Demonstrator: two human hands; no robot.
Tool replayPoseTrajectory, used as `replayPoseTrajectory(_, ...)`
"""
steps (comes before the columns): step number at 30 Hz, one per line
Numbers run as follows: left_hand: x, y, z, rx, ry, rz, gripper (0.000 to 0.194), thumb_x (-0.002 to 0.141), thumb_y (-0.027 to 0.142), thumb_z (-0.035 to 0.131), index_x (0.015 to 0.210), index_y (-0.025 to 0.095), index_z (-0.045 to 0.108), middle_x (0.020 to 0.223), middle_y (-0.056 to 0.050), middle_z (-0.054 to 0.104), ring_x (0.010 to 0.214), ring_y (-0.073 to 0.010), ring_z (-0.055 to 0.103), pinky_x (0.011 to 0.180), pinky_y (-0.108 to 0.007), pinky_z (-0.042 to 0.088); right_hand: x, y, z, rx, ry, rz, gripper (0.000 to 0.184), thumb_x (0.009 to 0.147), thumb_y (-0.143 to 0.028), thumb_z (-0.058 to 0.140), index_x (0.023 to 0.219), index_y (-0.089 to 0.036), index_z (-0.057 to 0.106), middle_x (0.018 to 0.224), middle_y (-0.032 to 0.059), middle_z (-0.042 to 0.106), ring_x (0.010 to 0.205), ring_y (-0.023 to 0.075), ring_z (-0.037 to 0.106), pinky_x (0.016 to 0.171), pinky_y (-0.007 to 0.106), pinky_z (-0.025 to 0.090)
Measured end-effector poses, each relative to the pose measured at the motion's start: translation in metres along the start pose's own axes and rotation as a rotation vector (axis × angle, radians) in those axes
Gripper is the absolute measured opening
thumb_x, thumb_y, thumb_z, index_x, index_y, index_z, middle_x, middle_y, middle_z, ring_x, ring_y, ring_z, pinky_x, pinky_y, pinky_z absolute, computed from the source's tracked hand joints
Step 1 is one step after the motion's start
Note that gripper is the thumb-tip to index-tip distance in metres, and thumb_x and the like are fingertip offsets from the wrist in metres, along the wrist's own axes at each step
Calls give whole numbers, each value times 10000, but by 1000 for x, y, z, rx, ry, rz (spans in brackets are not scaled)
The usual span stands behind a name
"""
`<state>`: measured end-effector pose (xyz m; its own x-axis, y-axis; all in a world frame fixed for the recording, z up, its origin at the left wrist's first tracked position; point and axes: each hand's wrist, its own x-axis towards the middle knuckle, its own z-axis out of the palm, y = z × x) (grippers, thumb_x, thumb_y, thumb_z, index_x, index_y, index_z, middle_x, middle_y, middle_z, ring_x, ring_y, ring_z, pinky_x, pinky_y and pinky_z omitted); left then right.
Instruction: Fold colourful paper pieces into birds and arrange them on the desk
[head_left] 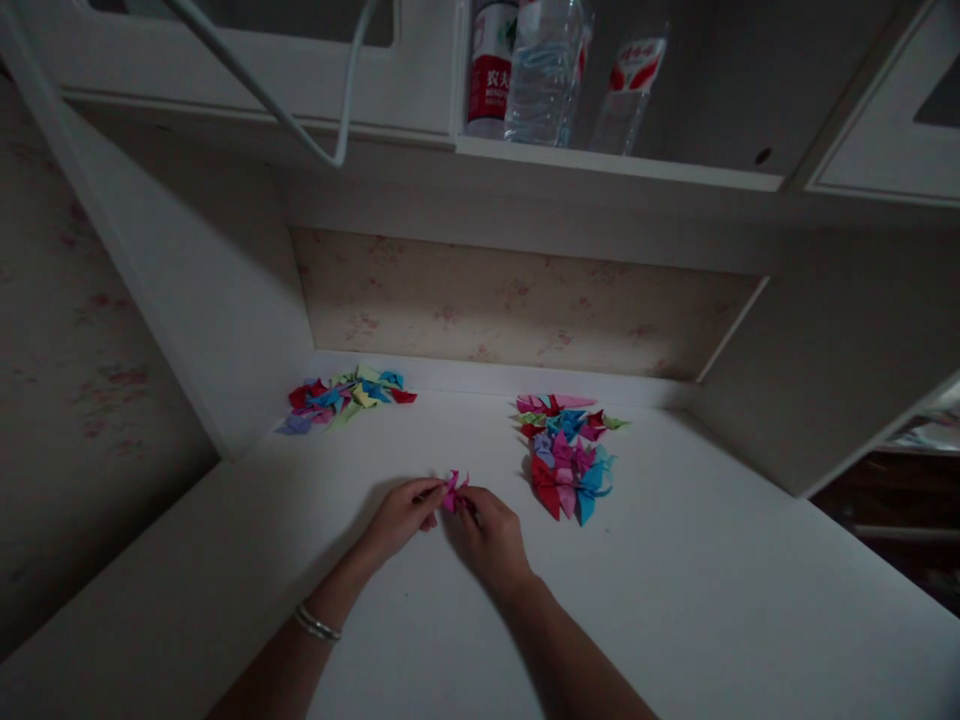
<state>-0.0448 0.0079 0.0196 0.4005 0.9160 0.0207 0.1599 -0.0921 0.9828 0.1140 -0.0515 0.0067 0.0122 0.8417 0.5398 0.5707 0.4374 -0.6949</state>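
Observation:
Between my two hands, just above the white desk [645,610], is a small magenta origami crane [452,493]. My left hand [407,514] pinches its left side with thumb and forefinger. On the other side, my right hand [489,528] grips it with closed fingers, which hide part of the paper. To the right lies a group of folded paper cranes [566,480] in red, pink, blue and purple, set close together with wings spread. A looser pile of coloured folded paper pieces [349,395] lies at the back left; their exact shapes are hard to make out.
Above the desk's back runs a shelf [622,172] holding clear plastic bottles [541,85] and a red-labelled bottle [491,75]. A white cable [300,135] hangs down at the upper left. Side panels [202,270] flank the desk, with flowered wallpaper [487,300] behind.

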Motion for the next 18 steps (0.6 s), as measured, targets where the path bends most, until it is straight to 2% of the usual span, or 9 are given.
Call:
replayPoseTrajectory(6,2,-3,-4,-81,-1,-37,439,707,475,657,988,141,703,782,-51,680,625,-145,567,572,-250,450,1,-3,-1,1,-27,-102,239,908,-211,468,1063,-227,650,1005,76,682,930,178,609,856,312,477)
replayPoseTrajectory(13,5,-5,-6,-50,-10,-48,417,688,476,675,939,145,721,727,-37,667,607,-138,548,568,-245,438,1,2,2,2,-67,-205,277,906,-187,470,1087,-254,668,1058,69,686,996,177,608,912,340,473)
replayPoseTrajectory(18,6,-7,-6,-68,2,-56,383,691,453,681,918,147,717,760,-45,686,626,-143,566,589,-247,446,1,0,1,-10,-93,-205,291,916,-195,448,1102,-261,663,1090,61,676,1014,171,604,916,322,465)
